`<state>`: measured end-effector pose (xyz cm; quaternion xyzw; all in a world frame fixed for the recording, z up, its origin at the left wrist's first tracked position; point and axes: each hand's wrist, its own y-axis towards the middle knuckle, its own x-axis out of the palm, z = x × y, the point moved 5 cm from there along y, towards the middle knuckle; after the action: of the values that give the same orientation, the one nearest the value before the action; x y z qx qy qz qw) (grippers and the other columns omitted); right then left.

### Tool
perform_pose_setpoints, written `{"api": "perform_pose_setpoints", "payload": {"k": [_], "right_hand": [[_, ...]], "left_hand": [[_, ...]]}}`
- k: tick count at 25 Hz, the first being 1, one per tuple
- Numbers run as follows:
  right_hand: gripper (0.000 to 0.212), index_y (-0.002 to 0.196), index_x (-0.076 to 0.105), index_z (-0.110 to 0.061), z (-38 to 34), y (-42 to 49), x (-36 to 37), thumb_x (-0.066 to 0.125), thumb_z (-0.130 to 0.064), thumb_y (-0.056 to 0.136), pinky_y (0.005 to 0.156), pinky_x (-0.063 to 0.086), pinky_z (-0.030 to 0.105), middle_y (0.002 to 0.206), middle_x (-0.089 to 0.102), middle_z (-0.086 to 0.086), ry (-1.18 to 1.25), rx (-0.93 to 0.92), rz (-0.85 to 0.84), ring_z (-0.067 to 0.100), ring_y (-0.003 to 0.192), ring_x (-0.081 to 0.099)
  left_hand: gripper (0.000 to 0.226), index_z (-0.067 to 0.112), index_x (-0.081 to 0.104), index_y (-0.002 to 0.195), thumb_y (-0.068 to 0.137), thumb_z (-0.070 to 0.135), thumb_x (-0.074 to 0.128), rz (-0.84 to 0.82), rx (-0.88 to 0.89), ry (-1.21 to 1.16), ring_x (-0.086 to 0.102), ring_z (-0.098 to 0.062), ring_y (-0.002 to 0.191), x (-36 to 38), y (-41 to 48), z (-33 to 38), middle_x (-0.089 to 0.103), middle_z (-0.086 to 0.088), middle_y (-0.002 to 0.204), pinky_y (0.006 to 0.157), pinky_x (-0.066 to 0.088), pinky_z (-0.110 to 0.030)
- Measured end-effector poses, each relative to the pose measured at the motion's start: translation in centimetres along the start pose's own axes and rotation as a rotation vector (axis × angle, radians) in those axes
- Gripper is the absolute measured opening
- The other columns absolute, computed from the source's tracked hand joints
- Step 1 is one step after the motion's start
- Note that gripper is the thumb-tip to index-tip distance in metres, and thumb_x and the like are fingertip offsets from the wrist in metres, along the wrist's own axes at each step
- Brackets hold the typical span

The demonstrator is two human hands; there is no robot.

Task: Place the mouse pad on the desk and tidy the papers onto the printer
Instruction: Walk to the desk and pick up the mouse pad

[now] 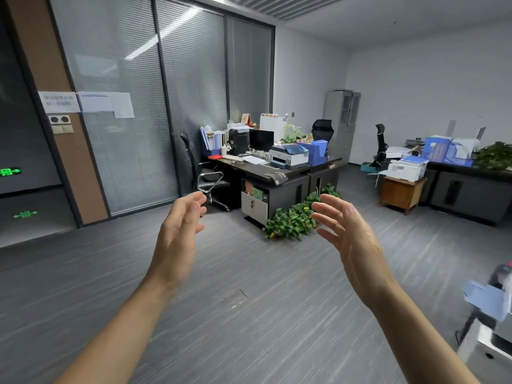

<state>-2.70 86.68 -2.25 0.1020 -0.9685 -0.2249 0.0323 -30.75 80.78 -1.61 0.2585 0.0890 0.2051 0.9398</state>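
A grey-carpeted office with blind-covered glass partitions lies ahead, and the dark, cluttered desk [288, 173] stands at about 12 o'clock, well apart from the person. On its near corner lies a dark flat mouse pad [275, 177], overhanging the edge a little; I judge this to be the task's pad, though it is too small to be sure. Just behind it, toward 1 o'clock, sits the white and grey box-shaped printer [288, 159], with blue folders already on its lid. Loose white paper sheets [253, 159] lie flat on the desktop at the printer's 9 o'clock, beside a black monitor [261, 139].

The bare left hand [177, 236] and bare right hand [349, 234] are raised in front, palms facing each other, fingers spread and slack, holding nothing. Probably they are lifted in readiness while the desk is approached; neither task step looks begun.

A leafy green floor plant [293, 221] at the desk's foot is partly hidden by the right hand. At 4 o'clock, a blurred, cut-off blue and white object cannot be identified.
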Motion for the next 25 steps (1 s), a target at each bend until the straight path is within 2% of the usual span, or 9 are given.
{"api": "perform_pose_setpoints", "payload": {"k": [5, 9, 13, 16, 22, 25], "right_hand": [[0.075, 0.134, 0.058, -0.029, 6.6, 12.8, 3.1, 0.043, -0.079, 0.080, 0.110, 0.043, 0.046, 0.131, 0.068, -0.003, 0.005, 0.015, 0.002, 0.013, 0.125, 0.062], [0.081, 0.132, 0.059, -0.029, 13.2, 23.1, 6.5, 0.047, -0.084, 0.074, 0.107, 0.045, 0.041, 0.130, 0.068, -0.002, -0.009, 0.007, 0.006, 0.014, 0.124, 0.063], [0.074, 0.130, 0.061, -0.031, 18.8, 34.3, 9.6, 0.048, -0.081, 0.077, 0.108, 0.044, 0.044, 0.130, 0.069, 0.000, -0.022, -0.017, 0.072, 0.017, 0.123, 0.063], [0.075, 0.129, 0.062, -0.029, 22.6, 42.8, 11.8, 0.050, -0.081, 0.076, 0.108, 0.044, 0.044, 0.129, 0.069, 0.002, -0.007, -0.008, 0.103, 0.019, 0.124, 0.063], [0.069, 0.126, 0.065, -0.031, 31.7, 57.5, 14.5, 0.052, -0.079, 0.077, 0.108, 0.044, 0.045, 0.128, 0.070, 0.003, 0.028, 0.021, 0.139, 0.020, 0.123, 0.063], [0.068, 0.125, 0.065, -0.031, 37.7, 65.7, 14.9, 0.053, -0.079, 0.077, 0.104, 0.046, 0.042, 0.127, 0.070, 0.003, 0.054, 0.015, 0.162, 0.020, 0.122, 0.064]], "left_hand": [[0.057, 0.029, 0.057, 0.128, 0.085, 0.062, 0.041, 0.017, -0.023, -0.024, 0.058, -0.006, 0.124, -0.1, 11.9, -7.6, 0.062, 0.010, 0.134, 0.107, 0.047, -0.046], [0.045, 0.038, 0.058, 0.121, 0.085, 0.061, 0.043, 0.012, -0.017, -0.053, 0.059, -0.003, 0.123, -0.5, 22.0, -15.5, 0.063, 0.013, 0.130, 0.106, 0.048, -0.044], [0.040, 0.042, 0.058, 0.119, 0.087, 0.060, 0.044, -0.020, -0.022, -0.089, 0.058, -0.003, 0.125, -1.2, 33.9, -23.2, 0.063, 0.013, 0.132, 0.106, 0.047, -0.043], [0.032, 0.041, 0.058, 0.119, 0.092, 0.052, 0.044, -0.046, -0.039, -0.116, 0.057, -0.004, 0.125, -1.1, 42.6, -28.0, 0.063, 0.010, 0.132, 0.107, 0.047, -0.041], [0.040, 0.034, 0.058, 0.125, 0.091, 0.051, 0.045, -0.094, -0.093, -0.101, 0.059, -0.003, 0.122, 1.4, 57.2, -38.5, 0.063, 0.011, 0.130, 0.108, 0.047, -0.044], [0.049, 0.031, 0.059, 0.125, 0.086, 0.058, 0.048, -0.098, -0.095, -0.094, 0.060, -0.004, 0.121, 3.4, 64.6, -44.9, 0.065, 0.010, 0.129, 0.106, 0.048, -0.044]]}}
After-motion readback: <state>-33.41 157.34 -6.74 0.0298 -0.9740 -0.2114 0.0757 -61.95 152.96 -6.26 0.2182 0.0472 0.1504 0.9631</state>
